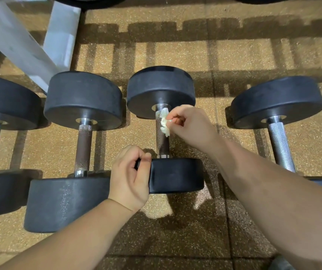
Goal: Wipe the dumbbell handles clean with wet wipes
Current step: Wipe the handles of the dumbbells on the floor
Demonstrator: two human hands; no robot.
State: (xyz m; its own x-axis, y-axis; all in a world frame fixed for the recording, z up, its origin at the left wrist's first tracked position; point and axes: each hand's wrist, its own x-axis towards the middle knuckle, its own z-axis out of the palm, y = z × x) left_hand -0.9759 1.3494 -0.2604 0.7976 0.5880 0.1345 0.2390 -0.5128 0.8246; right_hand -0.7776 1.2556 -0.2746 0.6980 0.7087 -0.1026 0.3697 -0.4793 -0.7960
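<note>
Right grip (189,127) pinching wadded wet wipe (164,122) against dumbbell handle (162,143); left grip (130,178) curling round near head (177,176) (steadying it). Small wad may be snagging on knurling, slipping free.

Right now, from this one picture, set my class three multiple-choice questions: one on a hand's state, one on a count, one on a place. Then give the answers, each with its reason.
1. What is the left hand doing? A) resting open, touching nothing B) gripping a dumbbell's near head C) holding a spray bottle
2. How many dumbbell handles show? A) two B) four C) seven
3. Where is the wet wipe? A) in the left hand B) dropped, touching no dumbbell C) pinched in the right hand against that dumbbell's handle
Answers: 1 B, its fingers curl round the head's edge; 2 B, four bars lie side by side; 3 C, it touches the bar by the far head.
</note>
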